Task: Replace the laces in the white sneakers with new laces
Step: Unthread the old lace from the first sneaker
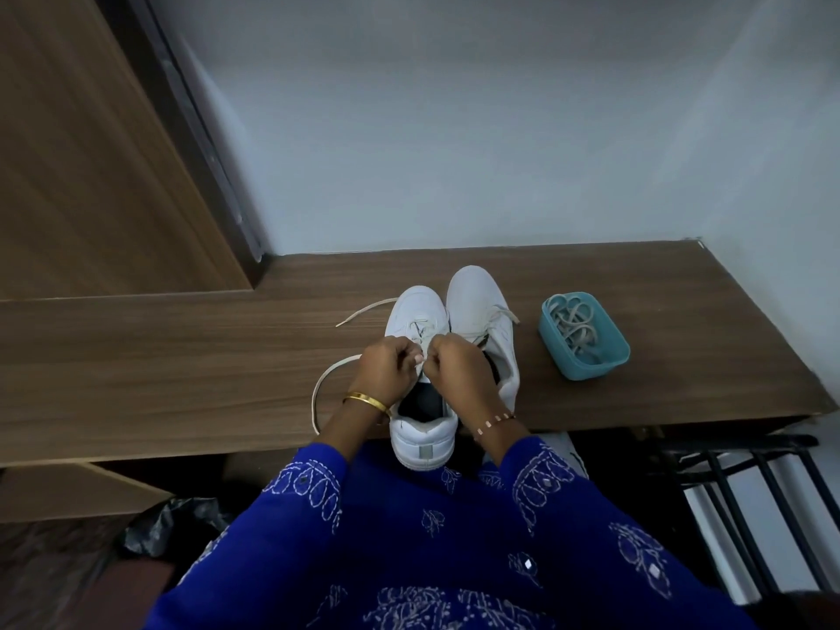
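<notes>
Both hands (425,363) pinching lace (420,352) on nr sneaker (420,402), heel overhanging desk (182,379) edge.

White sneakers (418,320); (teal) tub (586,352)

Two white leather sneakers: left sneaker (420,356) and right sneaker (484,320) side by side on the brown wood-grain desk (182,356), left heel overhanging the near edge. Left hand (386,368) and right hand (457,363) both pinch the white flat lace (327,379) over the left sneaker's tongue. Teal plastic tub (586,356) of loose pale laces (575,327) sits right of the shoes.
</notes>
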